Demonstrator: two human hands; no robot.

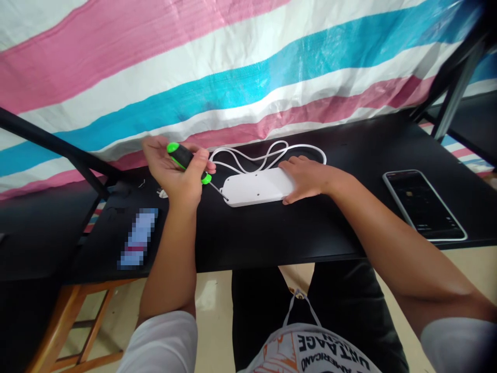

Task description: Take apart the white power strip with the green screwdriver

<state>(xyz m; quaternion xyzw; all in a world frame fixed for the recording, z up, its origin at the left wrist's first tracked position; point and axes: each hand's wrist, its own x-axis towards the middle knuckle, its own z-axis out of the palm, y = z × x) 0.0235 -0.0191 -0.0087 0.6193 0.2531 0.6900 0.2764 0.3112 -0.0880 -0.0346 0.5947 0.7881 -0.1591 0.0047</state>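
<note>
A white power strip lies on the black table with several dark screw holes in its upper face. My left hand is closed on the black and green handle of a screwdriver. The screwdriver slants down to the right, its tip at a hole near the strip's left end. My right hand grips the strip's right end, thumb on the near edge and fingers on the far edge, and covers that end. A white cable lies looped behind the strip. Left of my left wrist, a white plug is partly hidden.
The black table has a phone with a white edge on its right side. A pixelated blue item lies at the left. Striped sheeting hangs behind, between dark metal frame bars. A wooden stool stands below left.
</note>
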